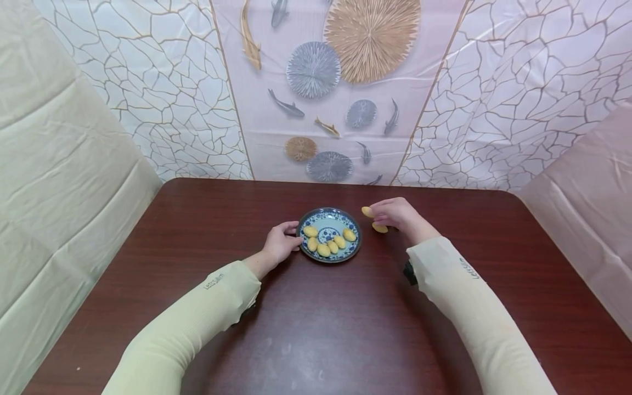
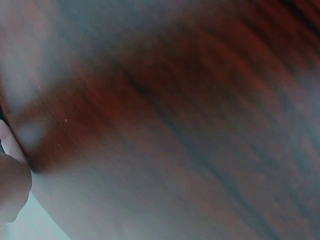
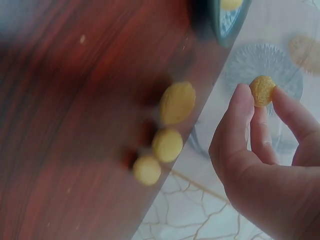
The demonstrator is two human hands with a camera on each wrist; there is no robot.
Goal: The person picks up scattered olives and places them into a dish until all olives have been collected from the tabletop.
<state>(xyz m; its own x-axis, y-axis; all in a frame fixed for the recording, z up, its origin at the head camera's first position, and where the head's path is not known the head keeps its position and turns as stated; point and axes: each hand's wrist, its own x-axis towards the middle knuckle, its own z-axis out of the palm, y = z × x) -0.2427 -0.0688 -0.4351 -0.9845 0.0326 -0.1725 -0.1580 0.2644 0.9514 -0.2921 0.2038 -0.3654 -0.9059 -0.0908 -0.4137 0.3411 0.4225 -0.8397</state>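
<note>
A blue-and-white patterned plate sits toward the back of the table, with several small yellow potato-like pieces on it. My left hand grips the plate's left rim; only a bit of that hand shows at the edge of the left wrist view. To the right of the plate, my right hand pinches one yellow piece between thumb and fingertips, raised above the table. Three more yellow pieces lie in a row on the table below this hand, partly hidden by it in the head view.
The dark red-brown wooden table has its far edge close behind the plate. Behind it hangs a patterned cloth with fish and round shapes. Pale fabric drapes along the left, and more hangs on the right.
</note>
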